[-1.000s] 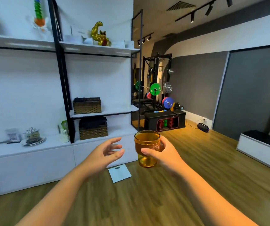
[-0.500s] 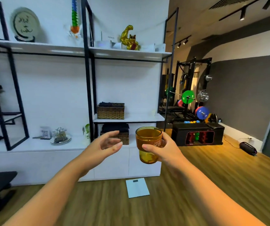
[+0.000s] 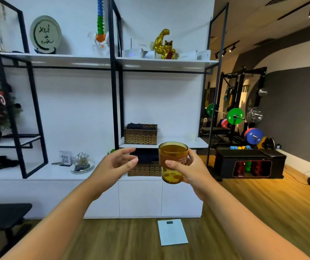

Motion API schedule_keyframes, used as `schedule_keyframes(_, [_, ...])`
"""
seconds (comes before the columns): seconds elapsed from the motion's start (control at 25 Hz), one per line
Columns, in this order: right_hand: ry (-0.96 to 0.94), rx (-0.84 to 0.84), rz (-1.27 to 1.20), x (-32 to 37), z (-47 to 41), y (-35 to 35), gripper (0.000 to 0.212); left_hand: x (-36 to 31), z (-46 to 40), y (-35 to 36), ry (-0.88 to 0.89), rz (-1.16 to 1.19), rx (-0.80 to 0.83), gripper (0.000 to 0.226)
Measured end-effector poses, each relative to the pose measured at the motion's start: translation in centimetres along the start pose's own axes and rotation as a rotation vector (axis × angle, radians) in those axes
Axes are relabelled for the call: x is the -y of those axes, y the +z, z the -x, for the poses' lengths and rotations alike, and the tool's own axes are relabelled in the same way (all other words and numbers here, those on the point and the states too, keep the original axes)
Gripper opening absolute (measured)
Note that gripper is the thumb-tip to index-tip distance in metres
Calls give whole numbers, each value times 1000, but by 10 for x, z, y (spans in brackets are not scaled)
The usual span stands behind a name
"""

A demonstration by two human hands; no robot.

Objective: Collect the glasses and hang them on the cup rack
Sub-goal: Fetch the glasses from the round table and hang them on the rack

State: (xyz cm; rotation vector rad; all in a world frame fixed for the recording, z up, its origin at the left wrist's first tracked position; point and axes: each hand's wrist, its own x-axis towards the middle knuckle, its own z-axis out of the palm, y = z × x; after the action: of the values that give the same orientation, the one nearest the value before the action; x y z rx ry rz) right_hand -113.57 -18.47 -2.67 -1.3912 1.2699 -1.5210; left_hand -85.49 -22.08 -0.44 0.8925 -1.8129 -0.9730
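An amber glass [image 3: 172, 162] with pale lettering is held upright in the air at chest height, gripped from the right by my right hand [image 3: 191, 170]. My left hand [image 3: 115, 164] hovers a short way to the left of the glass, fingers apart and empty. Far off on the white counter stands the wire cup rack [image 3: 81, 162] on a round plate, to the left of both hands, with what looks like a glass hung on it.
A white cabinet [image 3: 141, 199] with black-framed shelves fills the wall ahead. Wicker baskets [image 3: 140, 134] sit on the shelves. A white bathroom scale [image 3: 172, 232] lies on the wooden floor. A black stool [image 3: 2, 214] is at the lower left, gym equipment [image 3: 244, 128] at the right.
The view has swung left and closer to the shelving, bringing the cup rack nearer the centre. Both hands keep the same pose, the right one still gripping the glass.
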Motion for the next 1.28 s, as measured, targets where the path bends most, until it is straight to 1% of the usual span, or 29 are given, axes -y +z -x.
schedule_keyframes(0.16, [6, -7, 14, -23, -57, 32, 80, 42, -54, -33, -27, -25, 30, 52])
schedule_keyframes(0.28, [7, 5, 25, -30, -107, 59, 82, 76, -96, -64, -52, -51, 51, 44])
schedule_keyframes(0.4, [6, -7, 0, -34, -156, 85, 78, 104, -142, -94, -47, -44, 15, 36])
schedule_keyframes(0.52, [17, 5, -2, -43, -202, 108, 74, 125, -181, -112, -40, -31, 8, 34])
schedule_keyframes(0.6, [13, 24, -5, -53, -232, 121, 72, 138, -203, -119, -28, -47, 8, 35])
schedule_keyframes(0.76, [6, 63, -31, -76, -287, 140, 79, 163, -243, -132, -34, -64, -18, 33])
schedule_keyframes(1.0, [9, 139, -56, -116, -382, 150, 79, 199, -311, -133, -95, -93, -103, 38])
schedule_keyframes(1.2, [-3, 247, -52, -140, -482, 147, 85, 222, -395, -128, -130, -128, -198, 40])
schedule_keyframes(1.28, [-7, 271, -52, -147, -520, 146, 91, 229, -426, -126, -135, -149, -233, 40])
